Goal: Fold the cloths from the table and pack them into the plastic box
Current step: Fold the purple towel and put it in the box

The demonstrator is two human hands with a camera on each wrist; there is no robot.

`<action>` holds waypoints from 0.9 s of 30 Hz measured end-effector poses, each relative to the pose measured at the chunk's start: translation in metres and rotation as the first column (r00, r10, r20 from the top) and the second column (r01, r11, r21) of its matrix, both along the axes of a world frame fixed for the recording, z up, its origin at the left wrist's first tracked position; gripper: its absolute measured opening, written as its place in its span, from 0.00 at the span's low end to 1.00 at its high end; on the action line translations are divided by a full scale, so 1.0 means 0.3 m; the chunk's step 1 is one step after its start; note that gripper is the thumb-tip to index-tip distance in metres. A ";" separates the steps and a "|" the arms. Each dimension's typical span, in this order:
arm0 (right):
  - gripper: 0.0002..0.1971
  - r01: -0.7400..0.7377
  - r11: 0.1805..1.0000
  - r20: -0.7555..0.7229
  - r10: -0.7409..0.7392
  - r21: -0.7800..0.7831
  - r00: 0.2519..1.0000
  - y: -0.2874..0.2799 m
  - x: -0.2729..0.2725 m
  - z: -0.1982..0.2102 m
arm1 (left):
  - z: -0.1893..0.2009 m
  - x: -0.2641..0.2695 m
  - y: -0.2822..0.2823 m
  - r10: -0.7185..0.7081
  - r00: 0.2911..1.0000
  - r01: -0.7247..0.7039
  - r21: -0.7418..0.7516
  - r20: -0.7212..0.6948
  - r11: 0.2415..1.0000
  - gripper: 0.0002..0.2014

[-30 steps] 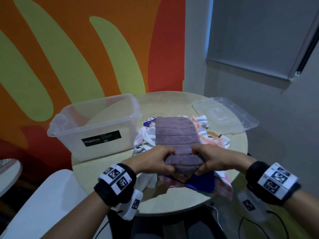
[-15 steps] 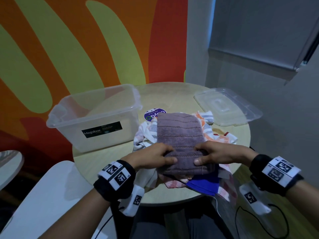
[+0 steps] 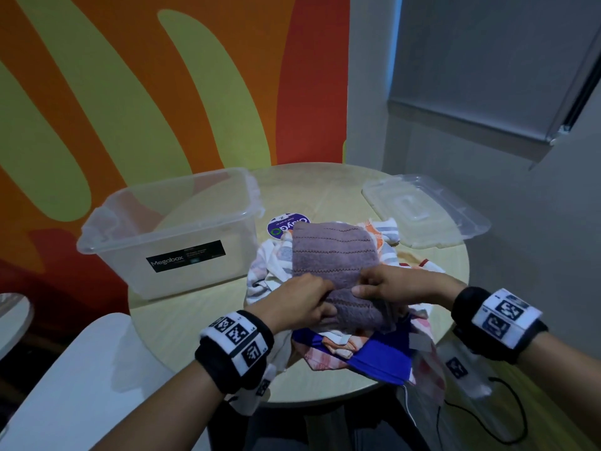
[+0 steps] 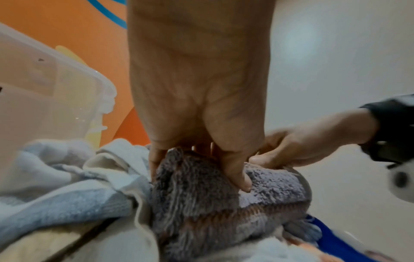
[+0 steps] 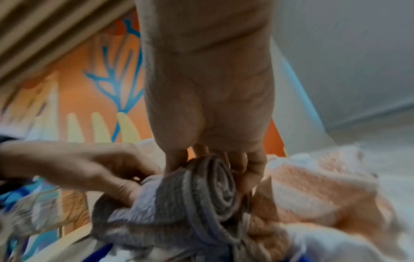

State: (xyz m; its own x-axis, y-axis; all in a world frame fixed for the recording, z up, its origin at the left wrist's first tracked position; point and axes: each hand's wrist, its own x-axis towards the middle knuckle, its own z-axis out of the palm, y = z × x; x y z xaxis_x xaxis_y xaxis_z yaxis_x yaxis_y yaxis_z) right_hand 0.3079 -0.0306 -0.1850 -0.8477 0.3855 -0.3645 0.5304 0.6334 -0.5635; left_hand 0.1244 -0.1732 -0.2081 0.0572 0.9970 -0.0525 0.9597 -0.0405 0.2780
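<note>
1. Mauve towel (image 3: 335, 255): lies on top of the heap of cloths on the round table (image 3: 195, 327), its near end wound into a roll; the right wrist view shows the spiral of that roll end-on.
2. Left hand (image 3: 299, 301): fingers curled round the left end of the roll, thumb pressing into the pile of the towel, as the left wrist view shows.
3. Right hand (image 3: 393, 288): fingers curled over the right end of the roll, gripping it; the two hands sit close together, nearly meeting over the towel.
4. Heap of cloths (image 3: 270, 271): white, striped and orange pieces crumpled beneath the towel; a blue cloth (image 3: 380, 356) and a pink checked cloth (image 3: 426, 362) hang over the near table edge.
5. Plastic box (image 3: 182, 236): clear, open-topped, black "Megabox" label facing the viewer, standing on the table left of the heap; no cloth visible inside.
6. Lid (image 3: 422, 209): clear, lying flat at the far right of the table, apart from the box.
7. Round sticker (image 3: 286, 222): purple, on the tabletop just behind the towel.
</note>
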 end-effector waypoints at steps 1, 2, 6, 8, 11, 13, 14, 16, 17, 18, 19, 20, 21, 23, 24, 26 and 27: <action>0.15 -0.026 0.988 -0.035 0.031 0.149 0.999 -0.014 -0.003 0.012 | 0.003 -0.012 0.013 0.029 0.999 -0.028 -0.042 0.021 0.999 0.09; 0.16 -0.050 0.967 -0.074 0.070 0.251 0.995 -0.026 -0.003 0.019 | 0.004 -0.022 0.028 0.051 0.998 -0.049 -0.077 0.026 0.996 0.11; 0.26 -0.213 0.857 0.018 0.232 0.469 0.973 -0.064 0.007 0.004 | 0.012 -0.044 0.096 0.105 0.990 -0.089 -0.159 0.093 0.983 0.14; 0.18 -0.216 0.844 -0.006 0.251 0.491 0.968 -0.053 -0.012 -0.008 | 0.026 -0.050 0.119 0.124 0.986 -0.102 -0.190 0.107 0.976 0.13; 0.08 -0.189 0.917 -0.046 0.218 0.351 0.975 0.006 -0.048 0.008 | 0.052 -0.063 0.134 0.136 0.982 -0.122 -0.110 0.132 0.986 0.11; 0.07 -0.187 0.946 -0.005 0.195 0.265 0.981 0.056 -0.071 0.017 | 0.072 -0.069 0.131 0.115 0.987 -0.116 0.006 0.116 0.993 0.09; 0.07 -0.182 0.958 0.013 0.184 0.223 0.983 0.077 -0.079 0.020 | 0.080 -0.069 0.125 0.092 0.990 -0.097 0.049 0.110 0.994 0.09; 0.06 -0.163 0.978 0.016 0.162 0.133 0.987 0.118 -0.089 0.018 | 0.094 -0.066 0.111 0.036 0.993 -0.042 0.055 0.111 0.998 0.14; 0.05 -0.150 0.985 0.006 0.150 0.087 0.989 0.130 -0.088 0.021 | 0.098 -0.063 0.105 0.018 0.994 -0.021 0.027 0.103 0.999 0.16; 0.06 -0.133 0.990 -0.006 0.134 0.049 0.991 0.145 -0.087 0.017 | 0.099 -0.060 0.106 0.008 0.996 -0.008 0.005 0.088 1.000 0.18; 0.07 -0.117 0.993 -0.018 0.117 0.014 0.993 0.155 -0.086 0.014 | 0.096 -0.060 0.113 0.005 0.997 -0.005 -0.004 0.075 1.000 0.18; 0.09 -0.097 0.995 -0.027 0.096 -0.014 0.995 0.162 -0.087 0.012 | 0.095 -0.062 0.123 0.012 0.998 -0.011 -0.011 0.067 1.000 0.16; 0.12 -0.072 0.997 -0.026 0.071 -0.022 0.997 0.169 -0.091 0.007 | 0.095 -0.066 0.138 0.024 0.998 -0.023 -0.021 0.061 1.000 0.15; 0.15 -0.038 0.999 -0.030 0.038 0.016 0.999 0.181 -0.101 -0.001 | 0.094 -0.082 0.176 0.059 0.997 -0.055 -0.071 0.052 0.996 0.13; 0.15 -0.034 0.997 -0.043 0.037 0.068 0.998 0.183 -0.107 0.000 | 0.095 -0.093 0.192 0.080 0.995 -0.074 -0.108 0.055 0.991 0.12; 0.13 -0.030 0.974 -0.111 0.056 0.224 0.992 0.175 -0.114 0.015 | 0.083 -0.126 0.227 0.128 0.988 -0.112 -0.173 0.089 0.979 0.14; 0.12 -0.037 0.957 -0.153 0.084 0.287 0.985 0.164 -0.113 0.027 | 0.075 -0.140 0.241 0.151 0.982 -0.127 -0.194 0.114 0.973 0.14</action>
State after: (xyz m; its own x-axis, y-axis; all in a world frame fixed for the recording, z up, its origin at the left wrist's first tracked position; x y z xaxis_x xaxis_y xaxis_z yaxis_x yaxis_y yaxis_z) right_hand 0.2739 0.0185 -0.1770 -0.9110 0.3989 -0.1045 0.4028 0.8070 -0.4318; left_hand 0.0824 -0.1010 -0.1857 -0.0627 0.9693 -0.2379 0.9085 0.1541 0.3884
